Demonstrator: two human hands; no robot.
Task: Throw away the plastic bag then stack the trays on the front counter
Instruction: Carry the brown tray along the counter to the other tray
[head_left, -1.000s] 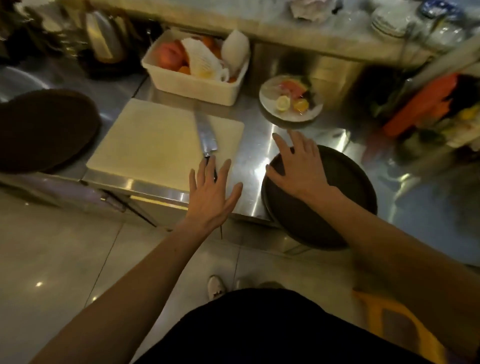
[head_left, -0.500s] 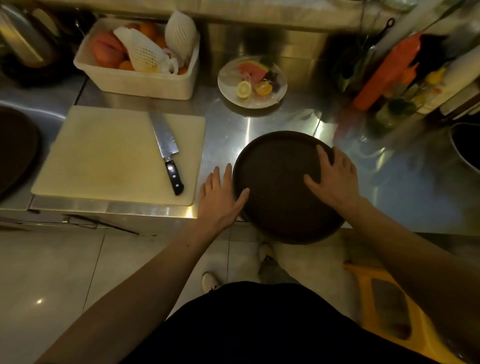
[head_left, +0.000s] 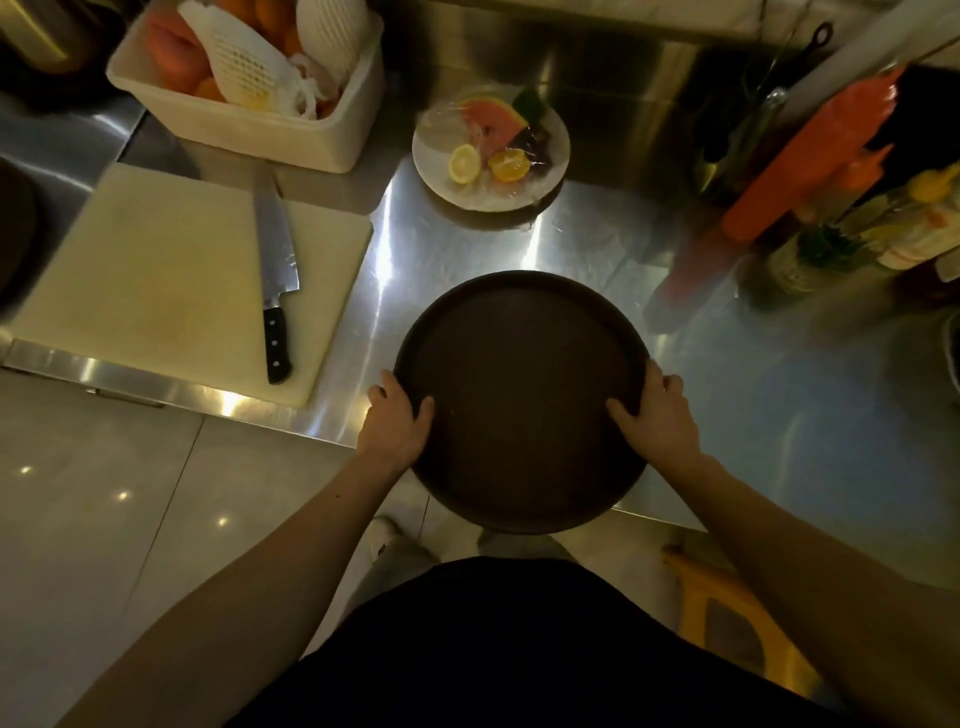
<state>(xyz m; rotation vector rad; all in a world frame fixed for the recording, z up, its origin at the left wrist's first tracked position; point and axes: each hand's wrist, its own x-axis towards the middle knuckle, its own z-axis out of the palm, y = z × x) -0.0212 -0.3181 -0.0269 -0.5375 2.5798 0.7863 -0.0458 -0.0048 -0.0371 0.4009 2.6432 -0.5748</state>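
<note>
Head view showed a round dark tray (head_left: 522, 400) at the centre of the frame, on the steel counter (head_left: 753, 405) with its near edge overhanging. The left hand (head_left: 397, 421) clasped its left rim and the right hand (head_left: 657, 415) its right rim, thumbs on top. A knife (head_left: 275, 280) lay on the cutting board (head_left: 156, 270) at left; a fruit plate (head_left: 491, 150) sat above the tray.
</note>
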